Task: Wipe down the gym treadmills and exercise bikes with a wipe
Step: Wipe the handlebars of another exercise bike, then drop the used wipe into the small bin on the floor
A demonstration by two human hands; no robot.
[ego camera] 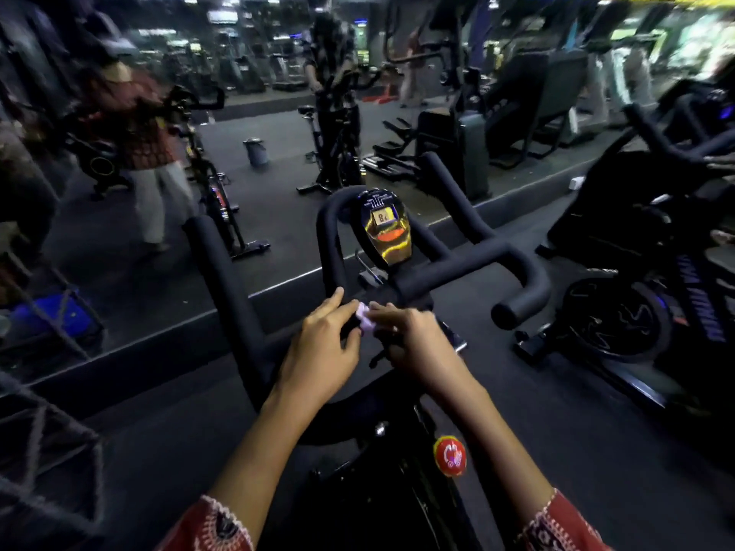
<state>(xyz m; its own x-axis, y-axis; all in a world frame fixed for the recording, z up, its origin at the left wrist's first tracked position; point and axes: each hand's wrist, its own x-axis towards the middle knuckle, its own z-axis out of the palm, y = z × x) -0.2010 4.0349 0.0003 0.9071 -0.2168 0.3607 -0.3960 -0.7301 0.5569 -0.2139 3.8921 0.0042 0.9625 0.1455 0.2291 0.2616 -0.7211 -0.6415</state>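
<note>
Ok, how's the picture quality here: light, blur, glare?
Head view: dim overall; motion blur and wide-angle bending smear the edges; left hand, right hand and the wipe between them read fairly sharp; yellow glare streaks the console.

The wipe (364,316) is pale lilac-white. The handlebars (457,268) are matt black, and the console (385,232) is glossy gold-yellow with an orange patch and a small pale screen. The knob (449,457) is red with white markings. The left sleeve (210,526) and right sleeve (557,524) are red with a white pattern at the cuffs. The floor (596,451) is dark grey. The neighbouring bike (612,320) is black with blue lettering
</note>
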